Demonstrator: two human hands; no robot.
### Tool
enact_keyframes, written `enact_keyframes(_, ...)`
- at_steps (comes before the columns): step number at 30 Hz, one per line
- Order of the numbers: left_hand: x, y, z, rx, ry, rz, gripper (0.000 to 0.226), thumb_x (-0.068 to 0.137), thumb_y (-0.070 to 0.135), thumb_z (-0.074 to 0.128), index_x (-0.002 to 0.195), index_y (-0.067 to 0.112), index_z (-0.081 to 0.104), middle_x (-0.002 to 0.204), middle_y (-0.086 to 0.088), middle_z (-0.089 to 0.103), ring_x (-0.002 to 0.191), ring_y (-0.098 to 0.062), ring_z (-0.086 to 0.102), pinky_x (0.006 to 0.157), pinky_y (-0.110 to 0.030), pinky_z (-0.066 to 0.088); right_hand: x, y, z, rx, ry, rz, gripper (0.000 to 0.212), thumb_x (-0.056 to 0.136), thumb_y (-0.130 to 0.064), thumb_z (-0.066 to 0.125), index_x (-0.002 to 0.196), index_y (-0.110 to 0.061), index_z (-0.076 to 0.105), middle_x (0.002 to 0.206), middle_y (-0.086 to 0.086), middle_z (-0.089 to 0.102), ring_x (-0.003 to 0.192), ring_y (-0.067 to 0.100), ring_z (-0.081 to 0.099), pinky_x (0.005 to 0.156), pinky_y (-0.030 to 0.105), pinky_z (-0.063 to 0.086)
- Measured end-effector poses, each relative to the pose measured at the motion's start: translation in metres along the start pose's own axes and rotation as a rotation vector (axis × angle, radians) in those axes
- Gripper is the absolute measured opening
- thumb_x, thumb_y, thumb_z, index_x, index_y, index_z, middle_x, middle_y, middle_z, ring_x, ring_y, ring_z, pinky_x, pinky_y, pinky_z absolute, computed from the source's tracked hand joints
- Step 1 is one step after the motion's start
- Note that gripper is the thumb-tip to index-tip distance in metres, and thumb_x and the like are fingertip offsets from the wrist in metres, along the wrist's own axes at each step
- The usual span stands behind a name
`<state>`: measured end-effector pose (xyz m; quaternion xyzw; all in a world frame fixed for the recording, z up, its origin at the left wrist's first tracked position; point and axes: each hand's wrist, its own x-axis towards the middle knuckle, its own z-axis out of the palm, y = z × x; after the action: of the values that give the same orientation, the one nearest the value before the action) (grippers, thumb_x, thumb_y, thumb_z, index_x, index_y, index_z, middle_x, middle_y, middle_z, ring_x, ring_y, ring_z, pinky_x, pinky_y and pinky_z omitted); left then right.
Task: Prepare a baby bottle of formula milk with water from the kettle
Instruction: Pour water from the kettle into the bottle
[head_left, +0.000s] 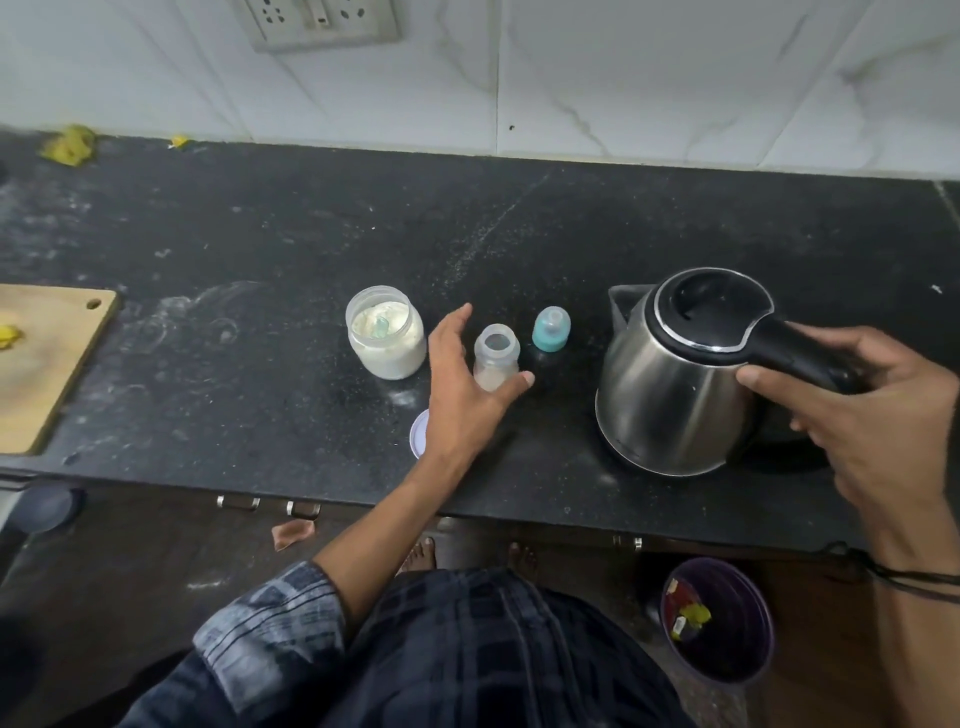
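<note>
Nearest me, my right hand (852, 415) is gripping the kettle (675, 379) handle for pouring; my left hand (462, 384), fingers spread, is reaching to steady the open bottle (496, 358)

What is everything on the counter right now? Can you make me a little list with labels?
left hand: open, reaching around the baby bottle, not gripping it
right hand: wrapped on the kettle handle
kettle: steel, black lid shut, at the right
baby bottle: upright, open top, some powder inside
teat cap: teal, standing apart, right of bottle
formula jar: open, white powder, scoop inside, left of bottle
jar lid: flat on counter, partly hidden by the wrist
cutting board: wooden, far left
</note>
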<state>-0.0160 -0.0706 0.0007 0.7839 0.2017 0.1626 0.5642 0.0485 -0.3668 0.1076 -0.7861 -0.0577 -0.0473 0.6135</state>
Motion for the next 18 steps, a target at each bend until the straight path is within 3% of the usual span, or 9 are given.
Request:
enact_keyframes(3, 0.003, -0.004, 0.002, 0.063, -0.092, -0.093, 0.103, 0.074, 0.018, 0.095, 0.157, 0.012, 0.034, 0.157, -0.002, 0.039, 0.145, -0.014, 0.041, 0.122, -0.035, 0.035, 0.004, -0.002, -0.001, -0.013, -0.075, 0.011, 0.059, 0.063, -0.053, 0.097, 0.113, -0.028, 0.079, 0.088, -0.014, 0.078, 0.061, -0.004, 0.063, 0.049, 0.010, 0.045)
enact_keyframes(6, 0.010, -0.007, 0.004, 0.114, -0.117, -0.149, 0.099, 0.075, 0.018, 0.093, 0.157, 0.014, 0.038, 0.156, 0.000, 0.047, 0.143, -0.017, 0.046, 0.116, -0.027, 0.035, 0.009, -0.001, 0.001, -0.046, -0.114, -0.016, 0.057, 0.063, -0.046, 0.096, 0.113, -0.024, 0.079, 0.090, -0.014, 0.078, 0.060, -0.004, 0.062, 0.048, 0.009, 0.044)
enact_keyframes(9, 0.017, -0.008, 0.005, 0.144, -0.133, -0.190, 0.090, 0.078, 0.016, 0.090, 0.154, 0.017, 0.043, 0.150, 0.001, 0.056, 0.138, -0.020, 0.053, 0.117, -0.039, 0.040, 0.014, -0.003, 0.005, -0.077, -0.156, -0.054, 0.050, 0.062, -0.035, 0.096, 0.109, -0.025, 0.079, 0.096, -0.012, 0.080, 0.060, -0.004, 0.063, 0.048, 0.009, 0.043)
enact_keyframes(13, 0.023, -0.008, 0.003, 0.136, -0.102, -0.179, 0.067, 0.078, 0.013, 0.087, 0.139, 0.020, 0.059, 0.130, 0.005, 0.069, 0.119, -0.018, 0.065, 0.107, -0.044, 0.050, 0.022, -0.007, 0.007, -0.112, -0.211, -0.089, 0.050, 0.062, -0.029, 0.096, 0.109, -0.022, 0.080, 0.098, -0.011, 0.080, 0.061, -0.004, 0.063, 0.048, 0.009, 0.044)
enact_keyframes(18, 0.024, -0.003, 0.004, 0.136, -0.093, -0.116, 0.063, 0.076, 0.020, 0.088, 0.133, 0.025, 0.063, 0.127, 0.010, 0.068, 0.117, -0.013, 0.063, 0.105, -0.041, 0.050, 0.034, -0.011, 0.011, -0.113, -0.273, -0.121, 0.045, 0.061, -0.031, 0.097, 0.102, -0.033, 0.081, 0.094, -0.012, 0.080, 0.059, -0.003, 0.064, 0.048, 0.009, 0.045)
